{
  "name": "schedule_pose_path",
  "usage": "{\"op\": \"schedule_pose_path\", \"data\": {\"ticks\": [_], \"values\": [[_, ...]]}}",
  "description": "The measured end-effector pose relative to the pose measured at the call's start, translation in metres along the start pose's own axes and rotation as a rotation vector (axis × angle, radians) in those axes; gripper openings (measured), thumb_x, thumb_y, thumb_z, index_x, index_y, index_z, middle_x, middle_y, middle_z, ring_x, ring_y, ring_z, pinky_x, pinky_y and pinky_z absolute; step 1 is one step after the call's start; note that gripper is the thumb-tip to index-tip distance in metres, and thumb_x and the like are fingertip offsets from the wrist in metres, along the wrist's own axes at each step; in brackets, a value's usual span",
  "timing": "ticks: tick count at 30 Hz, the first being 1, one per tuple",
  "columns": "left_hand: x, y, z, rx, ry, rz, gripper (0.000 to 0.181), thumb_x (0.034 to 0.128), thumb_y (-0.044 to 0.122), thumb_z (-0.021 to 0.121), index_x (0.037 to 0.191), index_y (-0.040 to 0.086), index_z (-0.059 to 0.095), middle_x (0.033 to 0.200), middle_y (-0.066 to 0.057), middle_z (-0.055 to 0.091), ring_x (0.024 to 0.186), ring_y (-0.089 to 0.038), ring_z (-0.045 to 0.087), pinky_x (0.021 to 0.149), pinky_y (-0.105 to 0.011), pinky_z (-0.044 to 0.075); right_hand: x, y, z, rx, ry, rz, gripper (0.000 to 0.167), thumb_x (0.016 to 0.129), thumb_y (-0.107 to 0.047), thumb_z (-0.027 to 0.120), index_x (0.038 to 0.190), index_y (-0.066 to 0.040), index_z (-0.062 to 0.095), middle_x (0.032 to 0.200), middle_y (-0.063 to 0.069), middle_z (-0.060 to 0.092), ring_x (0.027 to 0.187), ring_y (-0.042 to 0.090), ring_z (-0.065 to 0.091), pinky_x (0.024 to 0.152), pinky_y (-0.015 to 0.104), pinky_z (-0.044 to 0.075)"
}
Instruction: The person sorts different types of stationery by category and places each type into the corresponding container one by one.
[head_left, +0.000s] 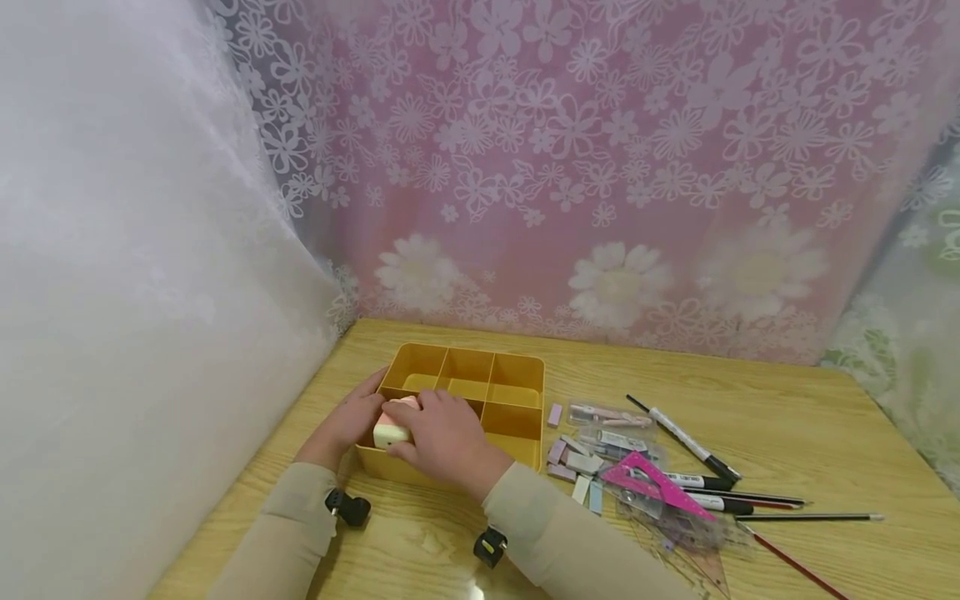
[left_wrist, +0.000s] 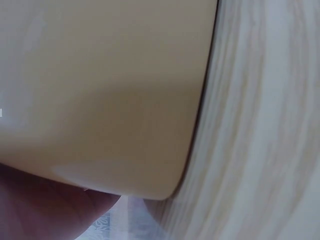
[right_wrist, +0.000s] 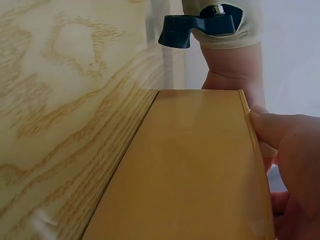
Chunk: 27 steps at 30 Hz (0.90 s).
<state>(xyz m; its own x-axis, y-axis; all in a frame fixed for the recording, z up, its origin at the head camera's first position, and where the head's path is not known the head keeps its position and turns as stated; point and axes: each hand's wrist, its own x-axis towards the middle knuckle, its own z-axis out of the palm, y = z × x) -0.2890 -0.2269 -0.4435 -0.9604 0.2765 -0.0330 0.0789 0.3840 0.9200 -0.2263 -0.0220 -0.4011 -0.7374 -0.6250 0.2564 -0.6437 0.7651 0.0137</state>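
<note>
A yellow compartment box (head_left: 435, 477) stands on the table's left part. In its front left compartment is a small block-like thing (head_left: 390, 435), pink on top and cream on the side; its kind is unclear. My right hand (head_left: 447, 435) reaches over the front wall and grips this thing, index finger over the top and thumb at the near side. My left hand (head_left: 354, 419) holds the box's left wall, its fingertips partly hidden. In the left wrist view, a finger (left_wrist: 55, 210) lies along the box's edge. The right wrist view shows the right thumb (right_wrist: 272, 127) by the rim.
Right of the box lie several erasers (head_left: 583, 463), clear packs (head_left: 611, 415), a pink set square (head_left: 660, 485), markers (head_left: 693, 444) and pencils (head_left: 810, 517). A flowered curtain (head_left: 570, 167) hangs behind the table (head_left: 780, 408), and white cloth (head_left: 150, 292) at the left.
</note>
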Motion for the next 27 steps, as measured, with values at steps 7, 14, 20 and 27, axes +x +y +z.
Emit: {"op": "schedule_pose_path", "data": {"ticks": [7, 14, 20, 27], "values": [[0.001, 0.0, 0.001, -0.023, -0.011, 0.002, 0.059, 0.1058, 0.016, 0.033, 0.163, 0.022, 0.023, 0.155, -0.017, 0.041, 0.126, -0.036, 0.052, 0.105, -0.055, 0.041, 0.0, 0.0, 0.003, -0.035, -0.039, -0.017, 0.048, 0.099, -0.06, 0.05, 0.142, -0.037, 0.054, 0.108, 0.003, 0.059, 0.088, 0.019, 0.059, 0.066, 0.035, 0.051], [0.003, -0.003, 0.001, -0.057, -0.032, 0.04, 0.058, 0.1057, 0.011, 0.03, 0.163, 0.015, 0.022, 0.153, -0.022, 0.041, 0.136, -0.038, 0.044, 0.113, -0.059, 0.03, -0.002, -0.002, 0.004, -0.067, -0.071, -0.042, 0.042, 0.103, -0.056, 0.045, 0.138, -0.037, 0.058, 0.111, 0.003, 0.059, 0.074, 0.015, 0.057, 0.058, 0.031, 0.05], [0.005, -0.005, 0.003, -0.053, -0.019, 0.037, 0.056, 0.1077, 0.014, 0.031, 0.163, 0.017, 0.023, 0.152, -0.021, 0.043, 0.133, -0.036, 0.046, 0.11, -0.057, 0.034, -0.004, 0.0, 0.002, -0.077, -0.047, -0.038, 0.043, 0.103, -0.056, 0.047, 0.138, -0.037, 0.06, 0.116, 0.002, 0.058, 0.079, 0.015, 0.058, 0.059, 0.031, 0.05], [0.003, -0.003, 0.003, -0.02, 0.014, -0.008, 0.059, 0.1063, 0.018, 0.033, 0.164, 0.018, 0.02, 0.159, -0.017, 0.035, 0.142, -0.038, 0.035, 0.115, -0.061, 0.024, -0.008, 0.018, -0.006, -0.011, -0.02, -0.042, 0.04, 0.101, -0.054, 0.053, 0.132, -0.031, 0.064, 0.123, 0.004, 0.057, 0.085, 0.017, 0.06, 0.061, 0.03, 0.052]]}}
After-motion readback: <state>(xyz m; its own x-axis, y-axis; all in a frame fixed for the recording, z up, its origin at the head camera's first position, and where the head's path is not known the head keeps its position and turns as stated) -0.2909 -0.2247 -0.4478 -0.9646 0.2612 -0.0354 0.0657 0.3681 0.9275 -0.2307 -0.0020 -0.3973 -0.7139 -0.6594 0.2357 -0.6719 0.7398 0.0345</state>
